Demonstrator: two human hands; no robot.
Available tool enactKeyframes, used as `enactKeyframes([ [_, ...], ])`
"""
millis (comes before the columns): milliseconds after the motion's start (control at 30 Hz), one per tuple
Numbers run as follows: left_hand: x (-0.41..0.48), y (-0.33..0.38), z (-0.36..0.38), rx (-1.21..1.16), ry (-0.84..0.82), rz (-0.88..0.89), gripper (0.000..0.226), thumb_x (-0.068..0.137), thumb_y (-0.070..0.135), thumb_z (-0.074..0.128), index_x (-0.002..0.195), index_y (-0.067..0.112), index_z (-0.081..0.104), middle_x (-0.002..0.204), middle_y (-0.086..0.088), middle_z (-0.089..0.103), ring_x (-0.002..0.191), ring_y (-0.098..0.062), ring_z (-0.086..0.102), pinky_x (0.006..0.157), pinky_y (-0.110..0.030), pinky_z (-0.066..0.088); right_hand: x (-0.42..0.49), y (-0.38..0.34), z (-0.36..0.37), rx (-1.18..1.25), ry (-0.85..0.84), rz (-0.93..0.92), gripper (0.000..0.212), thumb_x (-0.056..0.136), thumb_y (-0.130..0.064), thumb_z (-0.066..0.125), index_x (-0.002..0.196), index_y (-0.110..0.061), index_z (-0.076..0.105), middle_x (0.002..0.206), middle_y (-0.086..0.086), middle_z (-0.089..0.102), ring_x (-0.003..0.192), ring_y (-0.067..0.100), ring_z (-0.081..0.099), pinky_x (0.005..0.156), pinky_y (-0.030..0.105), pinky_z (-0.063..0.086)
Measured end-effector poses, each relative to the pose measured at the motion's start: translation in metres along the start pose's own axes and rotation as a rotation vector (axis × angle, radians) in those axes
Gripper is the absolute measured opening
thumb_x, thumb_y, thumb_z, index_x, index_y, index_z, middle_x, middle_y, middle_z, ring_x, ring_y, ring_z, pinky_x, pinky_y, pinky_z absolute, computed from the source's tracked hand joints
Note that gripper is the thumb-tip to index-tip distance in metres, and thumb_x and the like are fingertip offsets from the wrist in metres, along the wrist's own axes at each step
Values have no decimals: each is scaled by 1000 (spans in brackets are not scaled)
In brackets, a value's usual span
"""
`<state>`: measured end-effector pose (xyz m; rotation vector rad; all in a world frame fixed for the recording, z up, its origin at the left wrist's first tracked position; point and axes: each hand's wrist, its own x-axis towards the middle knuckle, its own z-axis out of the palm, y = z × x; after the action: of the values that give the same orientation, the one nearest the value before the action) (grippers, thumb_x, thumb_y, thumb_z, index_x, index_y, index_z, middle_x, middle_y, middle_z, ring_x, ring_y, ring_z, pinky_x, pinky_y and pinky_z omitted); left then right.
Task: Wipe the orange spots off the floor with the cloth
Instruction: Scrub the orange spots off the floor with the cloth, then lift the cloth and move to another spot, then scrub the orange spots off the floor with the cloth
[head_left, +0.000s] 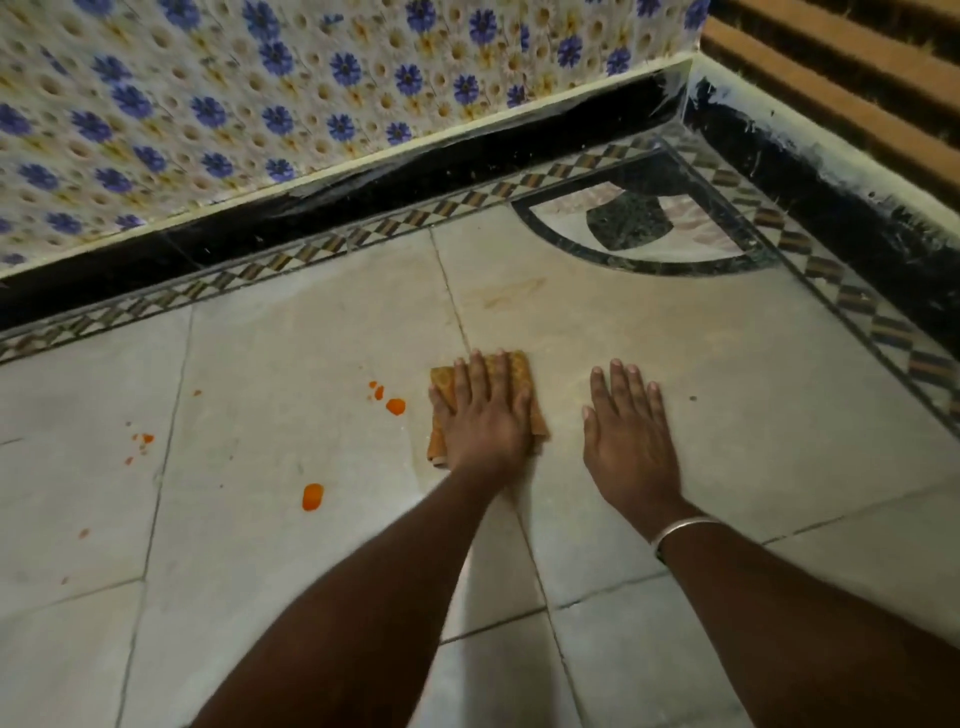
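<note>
Left hand (485, 415) fingers flat on folded woven cloth (519, 371) — right hand (626, 436) splayed, bare stone floor (260, 545).

Floor (291, 597): pale grey stone slabs with thin dark joints, dull under dim lighting. Along the far and right edges runs a checkered border strip (332, 247) of brown, dark and light diamonds. Far right corner holds a quarter-circle inlay (644, 228), dark-rimmed. Black skirting (363, 200) meets a floral covering (208, 93), white with blue flowers, far left. Ribbed brown-and-black panel (841, 57) stands far right.
</note>
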<state>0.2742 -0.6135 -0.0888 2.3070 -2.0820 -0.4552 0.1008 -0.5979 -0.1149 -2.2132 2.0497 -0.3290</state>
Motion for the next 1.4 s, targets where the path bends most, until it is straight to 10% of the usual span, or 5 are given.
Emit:
enactKeyframes([
  [233, -41, -25, -36, 136, -216, 142, 100, 92, 65, 58, 165, 19, 8, 171, -13, 9, 155, -42, 9, 122, -62, 20, -7, -30, -7, 122, -8, 117, 68, 97, -34, 19, 150, -1, 46, 161, 22, 36, 152, 38, 29, 125, 55, 19],
  [400, -17, -21, -66, 185, -38, 189, 34, 97, 10, 57, 131, 9, 53, 128, -17, 59, 116, -37, 57, 84, -43, 49, -1, -57, -19, 168, -6, 105, 71, 97, -37, 14, 151, -3, 45, 165, 21, 28, 156, 36, 20, 126, 53, 13],
  [967, -2, -137, -166, -1134, -228, -267, 29, 100, 19, 54, 124, 5, 62, 123, -24, 69, 104, -34, 71, 92, -46, 60, 15, -147, -41, 202, -85, -146, 64, 103, -38, 14, 161, -13, 26, 171, 12, 10, 159, 27, 1, 128, 44, -2],
  [1167, 15, -172, -115, -316, 164, -183, 64, 104, 57, 43, 156, 19, 40, 157, -11, 46, 144, -30, 42, 116, -49, 31, 20, -163, -1, 169, -115, -127, 66, 101, -36, 16, 159, -10, 31, 170, 15, 18, 158, 30, 10, 129, 48, 7],
  [1400, 40, -142, -42, 162, -40, 304, 71, 101, 61, 0, 166, 33, 4, 174, 2, -7, 160, -17, -10, 126, -53, -6, 20, -169, 43, 71, 11, -127, 60, 107, -34, 23, 159, -5, 30, 167, 17, 25, 157, 29, 18, 128, 48, 15],
])
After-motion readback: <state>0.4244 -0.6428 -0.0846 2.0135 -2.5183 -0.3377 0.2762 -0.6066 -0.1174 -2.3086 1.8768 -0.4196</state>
